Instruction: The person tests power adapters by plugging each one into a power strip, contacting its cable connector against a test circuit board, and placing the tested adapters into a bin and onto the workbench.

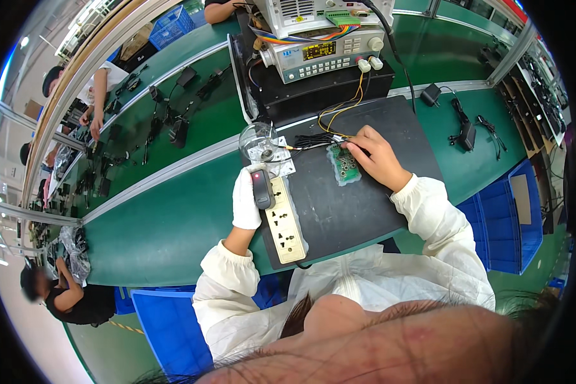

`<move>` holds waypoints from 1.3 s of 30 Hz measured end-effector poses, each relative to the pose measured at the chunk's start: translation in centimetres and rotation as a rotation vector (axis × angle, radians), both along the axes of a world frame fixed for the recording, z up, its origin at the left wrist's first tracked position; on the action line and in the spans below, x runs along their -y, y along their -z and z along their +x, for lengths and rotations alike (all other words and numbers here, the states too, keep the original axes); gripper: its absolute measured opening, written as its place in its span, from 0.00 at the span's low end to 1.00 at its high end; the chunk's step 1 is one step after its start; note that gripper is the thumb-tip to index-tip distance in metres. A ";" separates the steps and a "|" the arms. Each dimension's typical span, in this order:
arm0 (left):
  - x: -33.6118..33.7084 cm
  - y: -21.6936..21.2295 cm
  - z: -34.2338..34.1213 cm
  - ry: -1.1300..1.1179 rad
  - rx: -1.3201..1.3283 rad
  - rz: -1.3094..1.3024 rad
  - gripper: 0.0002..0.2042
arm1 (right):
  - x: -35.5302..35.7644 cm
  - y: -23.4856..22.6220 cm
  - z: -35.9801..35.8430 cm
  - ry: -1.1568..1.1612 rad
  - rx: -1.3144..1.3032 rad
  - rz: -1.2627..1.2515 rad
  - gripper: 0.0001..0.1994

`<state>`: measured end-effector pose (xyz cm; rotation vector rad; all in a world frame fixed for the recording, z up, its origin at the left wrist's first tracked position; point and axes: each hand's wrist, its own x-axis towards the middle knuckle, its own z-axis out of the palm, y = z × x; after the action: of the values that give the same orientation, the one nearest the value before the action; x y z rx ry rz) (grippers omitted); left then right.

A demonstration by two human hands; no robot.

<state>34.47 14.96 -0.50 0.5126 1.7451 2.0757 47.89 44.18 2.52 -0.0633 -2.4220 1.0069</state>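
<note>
White-gloved left hand (244, 201) clasps boxy black plastic adapter (263, 189), likely light, rigid, best side-gripped; bare right hand (377, 157), at two o'clock, grip unclear.

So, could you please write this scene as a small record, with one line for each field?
Left grip: white-gloved, holding a black boxy plastic adapter at the cream rectangular power strip
Right grip: bare, at the upper end of a green circuit board; pinched item unclear
Work surface: black rectangular mat on a green table
Behind mat: light-grey boxy instrument
Right side: black corded adapter, blue plastic crate
</note>
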 end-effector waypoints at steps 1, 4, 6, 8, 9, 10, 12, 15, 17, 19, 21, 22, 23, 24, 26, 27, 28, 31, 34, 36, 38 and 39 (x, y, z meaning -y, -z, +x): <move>0.0 -0.1 0.0 -0.007 -0.014 -0.007 0.22 | 0.1 0.0 0.1 0.020 0.028 -0.024 0.08; -0.1 -0.1 0.1 -0.021 -0.063 -0.030 0.22 | 0.1 0.3 0.1 0.013 0.047 0.031 0.08; -0.2 -0.2 0.1 -0.026 -0.098 -0.046 0.22 | 0.2 0.5 0.1 0.017 0.060 0.019 0.08; -0.2 -0.3 0.2 -0.032 -0.067 -0.032 0.22 | 0.2 0.5 0.1 0.023 0.073 0.007 0.08; -0.2 -0.2 0.2 -0.030 -0.067 -0.034 0.22 | 0.2 0.5 0.1 0.022 0.088 -0.003 0.08; 0.0 0.0 0.0 -0.029 -0.084 -0.049 0.22 | 0.2 0.6 0.1 0.022 0.103 -0.014 0.08; 0.0 0.1 -0.1 -0.027 -0.101 -0.065 0.22 | 0.1 0.6 0.1 0.009 0.079 -0.024 0.08; 0.0 0.0 0.0 -0.033 -0.134 -0.106 0.23 | 0.1 0.7 0.0 -0.008 0.042 -0.026 0.08; -0.1 -0.1 0.0 -0.031 -0.123 -0.079 0.23 | 0.1 0.7 0.0 -0.014 0.030 -0.018 0.08; -0.2 -0.2 0.1 -0.028 -0.114 -0.073 0.23 | 0.0 0.7 0.0 -0.006 0.030 -0.012 0.08; -0.2 -0.2 0.1 -0.025 -0.107 -0.068 0.23 | 0.0 0.8 0.0 -0.009 0.027 -0.021 0.09; 0.0 -0.2 0.0 -0.008 -0.114 -0.067 0.23 | 0.1 0.8 0.0 -0.012 0.022 -0.032 0.09; 0.0 -0.2 0.0 0.009 -0.120 -0.066 0.23 | 0.1 0.7 0.0 -0.011 0.022 -0.031 0.09; 0.0 -0.2 0.0 0.007 -0.120 -0.066 0.23 | 0.1 0.6 0.0 -0.011 0.027 -0.027 0.09; 0.0 -0.2 0.0 -0.017 -0.131 -0.103 0.23 | 0.2 0.6 0.0 -0.011 0.032 -0.022 0.09; 0.0 -0.1 0.0 -0.017 -0.130 -0.103 0.23 | 0.2 0.7 0.0 -0.018 0.022 -0.025 0.09; 0.0 0.0 -0.1 -0.031 -0.137 -0.108 0.23 | 0.2 0.7 -0.1 -0.024 0.012 -0.028 0.09; 0.1 0.2 -0.1 -0.033 -0.132 -0.097 0.22 | 0.2 0.7 -0.1 -0.022 0.015 -0.041 0.09; 0.1 0.0 -0.1 -0.011 -0.104 -0.065 0.22 | 0.2 0.9 -0.1 -0.030 -0.004 -0.028 0.09; 0.1 -0.1 0.0 0.000 -0.089 -0.048 0.22 | 0.2 1.1 -0.1 -0.043 -0.013 -0.024 0.09; 0.1 -0.1 0.1 -0.010 -0.094 -0.058 0.22 | 0.2 1.1 0.0 -0.055 -0.023 -0.017 0.10; 0.1 -0.1 0.1 -0.011 -0.091 -0.060 0.22 | 0.1 1.2 -0.1 -0.065 -0.034 -0.011 0.10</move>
<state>34.55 14.83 -0.38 0.5896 1.8596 2.0296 47.76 44.10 1.31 0.0288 -2.4021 1.0421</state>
